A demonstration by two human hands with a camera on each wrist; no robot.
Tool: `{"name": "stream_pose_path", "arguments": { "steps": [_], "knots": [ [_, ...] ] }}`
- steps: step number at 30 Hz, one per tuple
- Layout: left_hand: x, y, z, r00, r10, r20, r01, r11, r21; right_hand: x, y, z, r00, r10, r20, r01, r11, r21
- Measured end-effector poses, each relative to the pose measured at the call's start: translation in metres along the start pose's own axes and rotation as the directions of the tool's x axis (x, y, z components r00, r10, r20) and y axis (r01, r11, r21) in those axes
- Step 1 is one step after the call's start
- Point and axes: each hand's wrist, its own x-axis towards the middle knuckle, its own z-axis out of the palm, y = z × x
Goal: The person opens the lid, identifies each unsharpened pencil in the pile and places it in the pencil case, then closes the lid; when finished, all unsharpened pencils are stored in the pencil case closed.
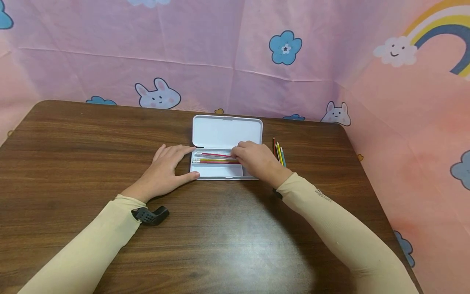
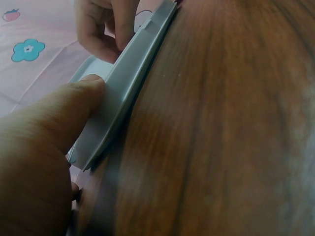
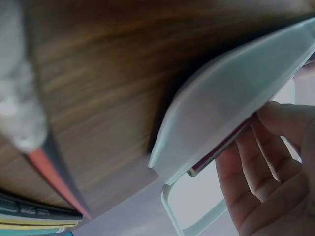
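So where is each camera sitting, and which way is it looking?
Head view: sits on the person's head, looking forward and down at the brown wooden table, the open white plastic pencil case and loose coloured pencils; both hands and beige sleeves show.
Left wrist view: sits low by the left hand, looking along the case's edge; its thumb touches the case.
Right wrist view: sits under the right hand, looking at the case's corner; its fingers hold a dark red pencil.
Both wrist views share the case and table.

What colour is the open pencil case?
White, lid included; the pencil case shows best in the head view.
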Motion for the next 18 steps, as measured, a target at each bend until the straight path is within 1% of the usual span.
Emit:
{"name": "stream_pose_path", "arguments": {
  "steps": [8,18],
  "knots": [
    [0.0,0.001,-0.001,1.0,-0.003,0.004,0.003,1.0,0.002,0.007,-0.004,0.001,1.0,-0.015,0.027,0.015,1.0,-0.016],
    [0.0,0.001,-0.001,1.0,-0.006,0.01,0.006,1.0,0.002,0.012,-0.004,0.001,0.998,0.01,0.069,-0.008,0.999,-0.035]
  ]
}}
